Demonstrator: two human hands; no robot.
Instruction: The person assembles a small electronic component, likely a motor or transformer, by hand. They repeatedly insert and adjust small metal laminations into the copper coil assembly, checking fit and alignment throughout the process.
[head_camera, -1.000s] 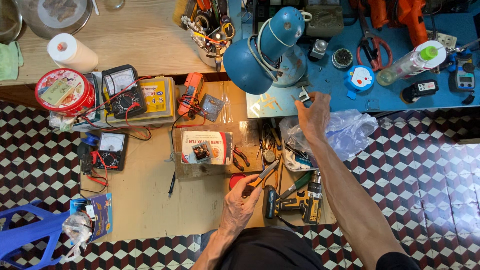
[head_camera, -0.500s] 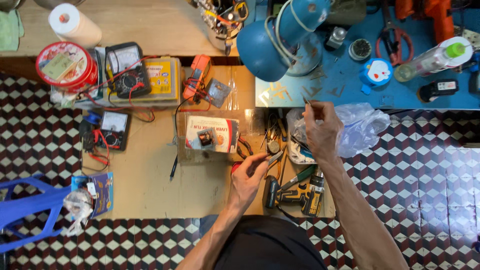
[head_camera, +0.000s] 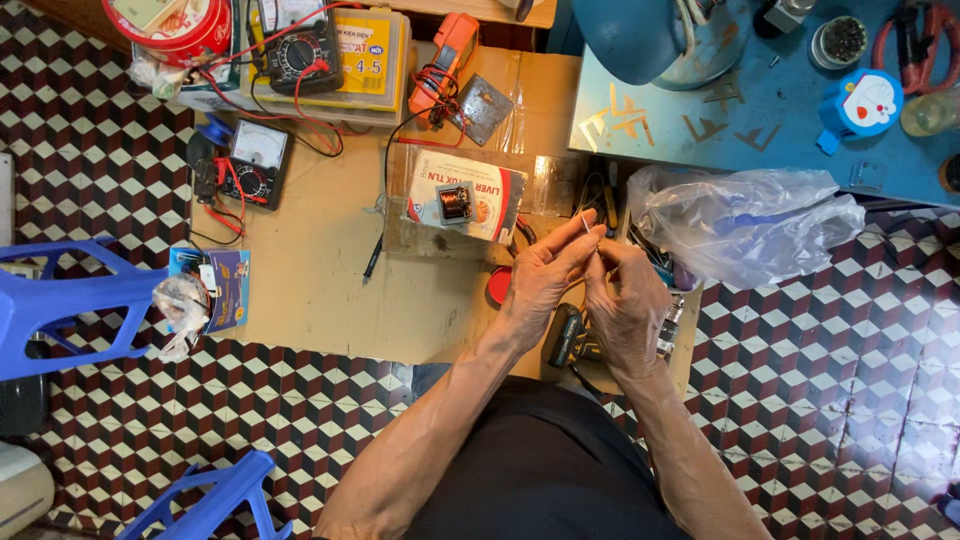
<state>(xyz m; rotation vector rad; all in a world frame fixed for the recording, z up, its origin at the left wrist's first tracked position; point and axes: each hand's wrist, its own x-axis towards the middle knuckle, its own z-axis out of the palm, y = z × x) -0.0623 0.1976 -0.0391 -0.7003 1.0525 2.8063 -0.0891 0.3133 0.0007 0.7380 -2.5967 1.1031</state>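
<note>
On the far left a blue plastic stool (head_camera: 70, 300) stands on the checkered tile floor (head_camera: 830, 400), and beside it, on the brown cardboard-covered counter (head_camera: 310, 290), lies a black analogue multimeter with red leads (head_camera: 250, 165), with a white-and-red printed box carrying a small dark transformer (head_camera: 462, 200) further right. The left hand (head_camera: 545, 275), which a second ago rested low by the red-handled tools, has come up to meet the other; its fingertips are pinched together on a thin, pale wire-like piece (head_camera: 585, 224) held just above the counter's right edge. The right hand (head_camera: 625, 305), earlier stretched out to the blue metal counter (head_camera: 740, 130) near the blue lamp shade (head_camera: 640, 35), has drawn back and now closes its fingers against the left one on the same small piece. What the piece is cannot be told at this size. The reach appears finished, and the work now looks like fine two-handed handling. Just right of the hands lies a crumpled clear plastic bag (head_camera: 745, 220).
</note>
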